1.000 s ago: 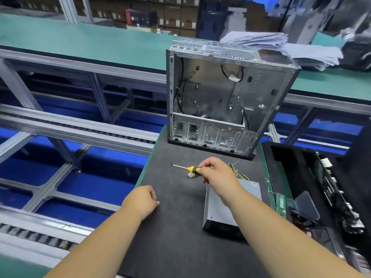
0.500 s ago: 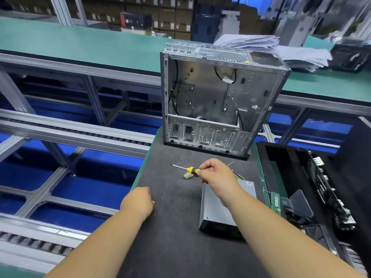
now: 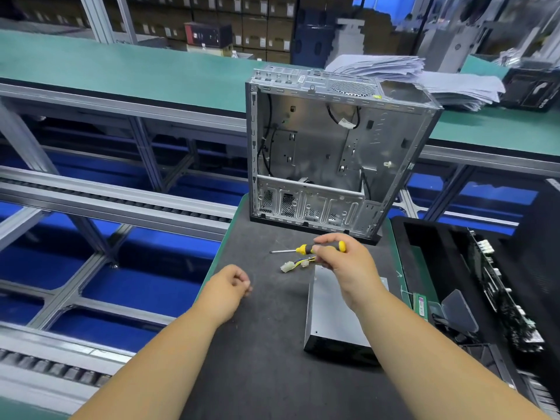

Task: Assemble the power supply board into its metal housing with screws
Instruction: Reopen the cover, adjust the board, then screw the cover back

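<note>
- Bare steel makes up the metal housing (image 3: 333, 153), which stands upright in the upper middle of the head view at the far end of the dark mat (image 3: 257, 344). Its open side faces the person, likely so the bay inside can be reached.
- Lower right of centre, the power supply (image 3: 333, 322), a closed grey box, lies flat on the mat, well short of the housing and not yet inside it. Its yellow and black wires end in white connectors (image 3: 289, 265) that trail toward frame centre.
- Centre frame, the right hand (image 3: 345, 265) grips the yellow and black screwdriver (image 3: 306, 248) by its handle, above the wires. The shaft points left, roughly level, so the tool looks merely carried, not aimed at a screw.
- Left of centre, the left hand (image 3: 228, 287) is loosely clenched and holds nothing, its knuckles close to the mat.
- At the right edge, a black tray (image 3: 424, 237) holds circuit boards (image 3: 503, 301), probably parts for other steps.
- No screws are visible, so I judge that fastening has not begun.
</note>
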